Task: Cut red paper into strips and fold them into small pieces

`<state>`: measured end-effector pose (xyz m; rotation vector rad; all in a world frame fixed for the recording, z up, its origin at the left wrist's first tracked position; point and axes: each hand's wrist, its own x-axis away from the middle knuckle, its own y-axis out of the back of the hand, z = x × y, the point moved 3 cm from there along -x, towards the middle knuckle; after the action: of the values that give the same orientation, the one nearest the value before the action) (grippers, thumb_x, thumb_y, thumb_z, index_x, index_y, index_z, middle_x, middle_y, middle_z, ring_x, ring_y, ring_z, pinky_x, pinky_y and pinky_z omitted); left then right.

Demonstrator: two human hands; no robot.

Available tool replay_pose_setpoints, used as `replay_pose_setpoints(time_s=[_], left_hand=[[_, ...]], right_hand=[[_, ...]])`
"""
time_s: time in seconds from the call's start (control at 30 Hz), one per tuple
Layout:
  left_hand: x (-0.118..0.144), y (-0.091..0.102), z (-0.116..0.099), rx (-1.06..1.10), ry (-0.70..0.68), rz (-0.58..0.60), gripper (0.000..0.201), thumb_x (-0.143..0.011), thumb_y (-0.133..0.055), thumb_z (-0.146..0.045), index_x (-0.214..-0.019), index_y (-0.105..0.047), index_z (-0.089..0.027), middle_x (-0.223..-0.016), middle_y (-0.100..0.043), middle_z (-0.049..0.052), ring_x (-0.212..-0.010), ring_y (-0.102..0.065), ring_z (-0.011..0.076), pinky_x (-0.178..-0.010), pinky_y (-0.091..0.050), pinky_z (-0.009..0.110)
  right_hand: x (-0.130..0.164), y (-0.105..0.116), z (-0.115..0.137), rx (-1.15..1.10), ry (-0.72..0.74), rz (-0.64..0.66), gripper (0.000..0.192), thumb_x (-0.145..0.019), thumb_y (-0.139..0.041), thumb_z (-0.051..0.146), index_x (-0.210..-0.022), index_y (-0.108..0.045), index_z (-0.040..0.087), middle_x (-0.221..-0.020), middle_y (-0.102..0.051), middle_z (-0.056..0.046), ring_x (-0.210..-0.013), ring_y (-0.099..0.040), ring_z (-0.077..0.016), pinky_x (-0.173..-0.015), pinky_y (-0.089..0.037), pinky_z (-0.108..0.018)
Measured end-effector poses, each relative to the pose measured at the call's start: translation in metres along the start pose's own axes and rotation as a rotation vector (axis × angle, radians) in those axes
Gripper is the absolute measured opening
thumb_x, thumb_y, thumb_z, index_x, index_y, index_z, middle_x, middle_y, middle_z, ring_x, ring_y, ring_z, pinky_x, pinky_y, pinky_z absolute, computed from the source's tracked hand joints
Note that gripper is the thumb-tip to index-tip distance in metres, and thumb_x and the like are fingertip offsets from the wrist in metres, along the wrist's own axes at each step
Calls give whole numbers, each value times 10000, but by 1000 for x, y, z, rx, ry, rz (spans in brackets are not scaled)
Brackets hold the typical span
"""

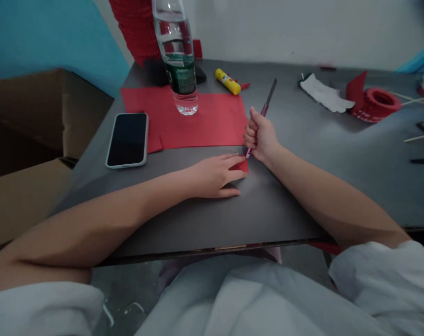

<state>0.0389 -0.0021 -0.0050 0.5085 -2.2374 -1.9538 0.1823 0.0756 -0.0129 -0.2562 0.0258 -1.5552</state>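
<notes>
- Dark grey and matte, the counter (288,196) runs from the near edge by the person's lap back to a pale wall, with brown cardboard boxes (47,107) standing off its left edge.
- Close to the middle of the near edge, the left hand (215,175) lies flat, fingers pressed together on a small red paper piece (242,165), seemingly to pin it so it cannot slide.
- Only a corner of that piece shows past the fingertips; the remainder is hidden under the hand.
- Just beyond it, the right hand (260,137) is fisted tight around a thin pink-handled craft knife (264,112), held nearly upright with its lower tip at the edge of the paper piece, a grip that looks chosen for firm downward pressure.
- Whether the tip actually touches the paper I cannot tell.
- Behind the hands, a large red paper sheet (212,121) lies flat, and a clear water bottle (177,60) stands on its far part, perhaps weighing it down.
- A black-screened smartphone (128,139) rests face up beside the sheet, overlapping its left side, out of the working spot.
- Towards the far edge lie a yellow glue stick (227,81), a white glove (325,95) and, near the far right corner, a red folded-paper ring (379,103).
</notes>
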Motion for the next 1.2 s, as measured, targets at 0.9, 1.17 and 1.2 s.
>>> replay_pose_setpoints(time_s=[0.9,1.17,1.2], left_hand=[[-4,-3,6,-179,57,-68,339,-928,-439,-260,-1210,-539,-100,-1255,-567,141,-1183,-527,222,-1015,-405,336],[-6,-5,10,-209,147,-189,297,-935,-379,-234,-1114,-596,-137,-1138,-652,79,-995,-646,177,-820,-511,266],[-5,-5,11,-210,150,-196,296,-941,-378,-250,-1117,-596,-153,-1128,-657,69,-968,-655,170,-783,-514,254]], right_hand=[[191,79,7,1675,498,-132,341,-919,-413,281,-1195,-608,246,-949,-663,-29,-701,-593,-134,-537,-367,-242],[187,67,-7,1767,679,-109,374,-899,-436,197,-1235,-585,262,-951,-675,-1,-660,-584,-118,-498,-327,-235],[185,66,-8,1749,675,-107,390,-896,-433,182,-1256,-567,252,-961,-677,-4,-701,-597,-126,-514,-341,-234]])
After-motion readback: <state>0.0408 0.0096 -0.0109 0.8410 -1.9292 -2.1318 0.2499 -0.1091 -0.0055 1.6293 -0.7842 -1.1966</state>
